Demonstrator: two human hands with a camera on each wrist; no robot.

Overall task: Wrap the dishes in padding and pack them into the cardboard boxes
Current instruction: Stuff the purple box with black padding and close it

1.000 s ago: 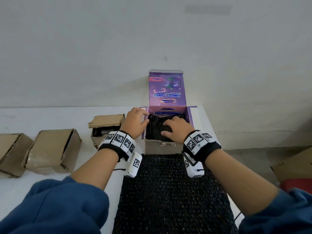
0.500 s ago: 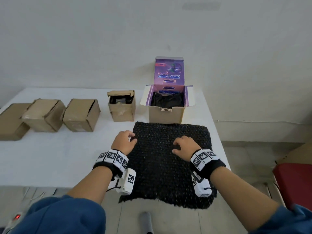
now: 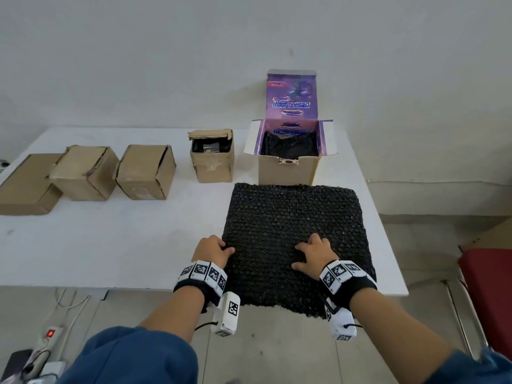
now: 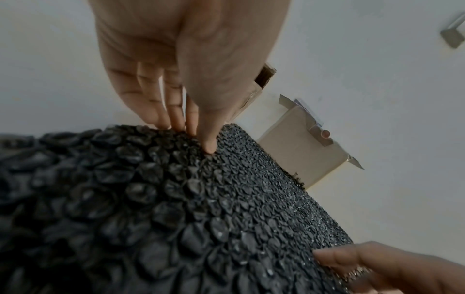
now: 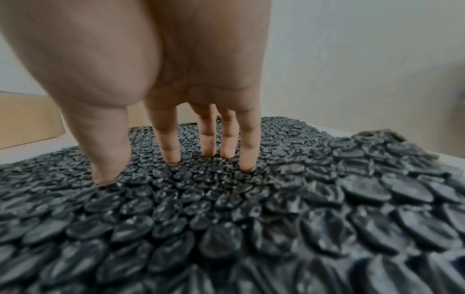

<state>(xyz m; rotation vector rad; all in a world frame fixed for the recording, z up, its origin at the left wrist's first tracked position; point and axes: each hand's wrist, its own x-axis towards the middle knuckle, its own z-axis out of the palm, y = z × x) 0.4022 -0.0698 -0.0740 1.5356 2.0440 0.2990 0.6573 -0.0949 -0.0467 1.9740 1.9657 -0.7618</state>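
White worktop (image 3: 110,245), carrying all. Black bubble padding (image 3: 293,217) spread flat at its right end, near edge hanging over the front. Purple-lined cardboard box (image 3: 288,167) open just behind the padding, dark padded bundle (image 3: 289,144) inside. Small open box (image 3: 213,164) to its left, three shut boxes (image 3: 144,173) further left. Right hand (image 3: 314,254) spread wide, fingertips (image 5: 247,166) pressing the padding. Left hand (image 3: 212,252) at the left edge, straight fingers (image 4: 208,143) touching it, holding nothing.
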